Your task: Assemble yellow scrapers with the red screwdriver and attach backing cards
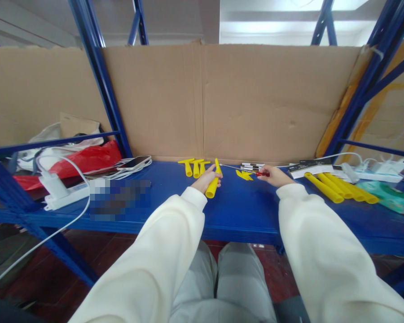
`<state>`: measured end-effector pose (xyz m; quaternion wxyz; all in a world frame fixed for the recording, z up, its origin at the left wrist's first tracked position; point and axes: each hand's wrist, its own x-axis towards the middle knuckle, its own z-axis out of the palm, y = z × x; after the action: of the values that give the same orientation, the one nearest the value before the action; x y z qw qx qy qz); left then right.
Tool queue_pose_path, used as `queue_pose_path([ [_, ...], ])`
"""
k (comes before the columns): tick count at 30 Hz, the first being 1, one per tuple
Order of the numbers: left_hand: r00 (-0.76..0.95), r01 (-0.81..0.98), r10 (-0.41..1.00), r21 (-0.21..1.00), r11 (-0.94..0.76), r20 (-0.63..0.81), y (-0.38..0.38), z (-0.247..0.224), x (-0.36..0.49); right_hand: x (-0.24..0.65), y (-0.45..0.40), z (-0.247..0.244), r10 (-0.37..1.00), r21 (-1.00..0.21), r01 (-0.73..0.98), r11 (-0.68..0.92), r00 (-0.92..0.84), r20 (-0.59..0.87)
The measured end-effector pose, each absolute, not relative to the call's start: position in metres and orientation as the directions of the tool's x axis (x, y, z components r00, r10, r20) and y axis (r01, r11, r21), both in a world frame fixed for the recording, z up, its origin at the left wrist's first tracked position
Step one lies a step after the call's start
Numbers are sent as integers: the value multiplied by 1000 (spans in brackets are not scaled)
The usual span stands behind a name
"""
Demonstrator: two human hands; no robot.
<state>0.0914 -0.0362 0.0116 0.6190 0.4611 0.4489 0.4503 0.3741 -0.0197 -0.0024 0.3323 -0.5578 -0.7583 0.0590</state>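
My left hand (204, 180) is wrapped round a yellow tube (212, 190) with its open round end toward me; a flat yellow piece stands at its far end. My right hand (273, 175) grips the red handle of a screwdriver (261, 173). Its long metal shaft points left, and the tip is at the far end of the tube; whether it touches a screw is too small to see. Beside the shaft lie small flat yellow pieces (244, 175). Behind my left hand are three T-shaped yellow tube pieces (195, 168) in a row.
Several yellow tubes (326, 188) lie at the right, near a black-and-white box (311, 168), a power strip (379, 172) and a green packet (388, 197). At the left are a phone (136, 163), white cables, another power strip (67, 197) and a red bag (97, 157). Cardboard (256, 98) stands behind.
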Motion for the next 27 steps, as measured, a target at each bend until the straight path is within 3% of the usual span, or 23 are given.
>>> queue_pose_path([
  [27,327,-286,923,909,303,-204,-33,16,86,376,-19,-4,887,-433,832,345,-138,441],
])
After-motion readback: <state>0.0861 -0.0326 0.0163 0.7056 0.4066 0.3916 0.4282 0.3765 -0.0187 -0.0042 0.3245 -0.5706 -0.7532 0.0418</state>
